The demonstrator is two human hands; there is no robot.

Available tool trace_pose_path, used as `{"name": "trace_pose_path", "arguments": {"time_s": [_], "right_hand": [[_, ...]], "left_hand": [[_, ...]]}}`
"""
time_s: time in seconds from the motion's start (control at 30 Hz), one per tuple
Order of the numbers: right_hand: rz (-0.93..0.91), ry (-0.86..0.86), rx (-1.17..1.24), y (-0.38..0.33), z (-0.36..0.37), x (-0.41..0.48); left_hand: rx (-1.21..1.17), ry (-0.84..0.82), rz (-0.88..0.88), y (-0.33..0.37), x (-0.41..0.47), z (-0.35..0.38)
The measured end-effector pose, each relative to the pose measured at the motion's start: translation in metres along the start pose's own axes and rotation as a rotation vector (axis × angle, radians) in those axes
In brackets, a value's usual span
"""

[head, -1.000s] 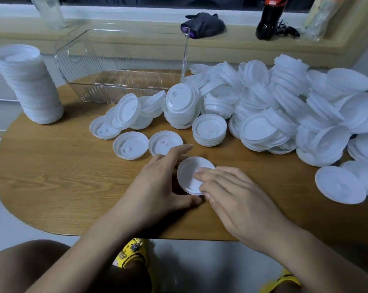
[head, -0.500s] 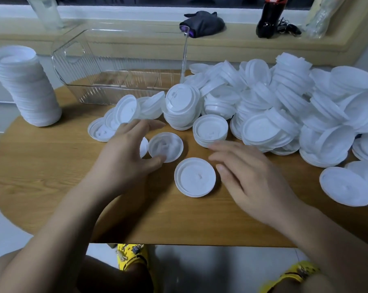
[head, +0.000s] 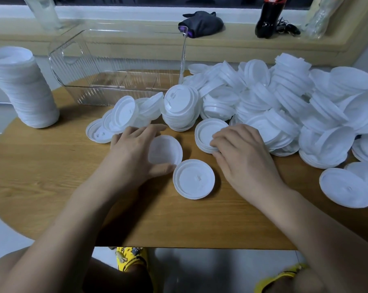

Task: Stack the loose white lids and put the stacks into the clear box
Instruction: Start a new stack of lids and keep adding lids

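Observation:
A single white lid [head: 193, 179] lies flat on the wooden table [head: 41, 176] between my hands. My left hand [head: 134, 153] grips another loose white lid [head: 165, 150] between fingers and thumb, just up and left of the single lid. My right hand [head: 242, 155] has its fingers curled over the near edge of a small stack of lids [head: 207, 132]. The clear box [head: 115, 66] stands at the back left, with nothing visible inside. A big heap of loose lids [head: 295, 102] covers the right side of the table.
A tall stack of lids [head: 24, 89] stands at the far left. More loose lids [head: 119, 117] lean in front of the box, and one lid [head: 346, 187] lies at the right edge. A dark bottle [head: 267, 17] and a dark cloth [head: 200, 24] sit on the ledge behind.
My left hand has closed round the loose lid beside the single lid. My right hand moved up and away from the single lid onto the small stack.

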State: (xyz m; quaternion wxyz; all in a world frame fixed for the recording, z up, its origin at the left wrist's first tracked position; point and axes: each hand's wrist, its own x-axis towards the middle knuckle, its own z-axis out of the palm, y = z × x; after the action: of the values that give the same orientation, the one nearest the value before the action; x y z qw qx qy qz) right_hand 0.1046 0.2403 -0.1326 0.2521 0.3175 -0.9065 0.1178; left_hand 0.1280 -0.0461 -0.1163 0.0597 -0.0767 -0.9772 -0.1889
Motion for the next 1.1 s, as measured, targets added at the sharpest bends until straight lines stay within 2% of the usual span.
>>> {"name": "trace_pose_path", "arguments": {"time_s": [0.17, 0.33, 0.53, 0.7, 0.8, 0.97, 1.1], "right_hand": [[-0.014, 0.006, 0.03, -0.001, -0.002, -0.005], [-0.024, -0.034, 0.048, 0.0, -0.009, -0.011], [0.051, -0.026, 0.141, 0.0, -0.019, -0.017], [0.151, -0.007, 0.247, 0.002, -0.034, -0.019], [0.204, -0.007, 0.303, -0.001, -0.04, -0.02], [0.245, 0.032, 0.396, -0.007, -0.051, -0.02], [0.175, 0.059, 0.429, -0.017, -0.064, -0.021]], "left_hand": [[-0.119, -0.009, 0.019, 0.0, -0.01, -0.007], [-0.119, -0.077, 0.058, 0.0, -0.021, -0.009], [-0.15, 0.021, 0.06, 0.002, -0.021, -0.007], [-0.333, 0.104, 0.017, 0.008, -0.027, -0.022], [-0.409, 0.057, 0.057, 0.022, -0.033, -0.024], [-0.407, -0.029, 0.125, 0.04, -0.039, -0.013], [-0.381, -0.068, 0.155, 0.051, -0.039, -0.003]]}}
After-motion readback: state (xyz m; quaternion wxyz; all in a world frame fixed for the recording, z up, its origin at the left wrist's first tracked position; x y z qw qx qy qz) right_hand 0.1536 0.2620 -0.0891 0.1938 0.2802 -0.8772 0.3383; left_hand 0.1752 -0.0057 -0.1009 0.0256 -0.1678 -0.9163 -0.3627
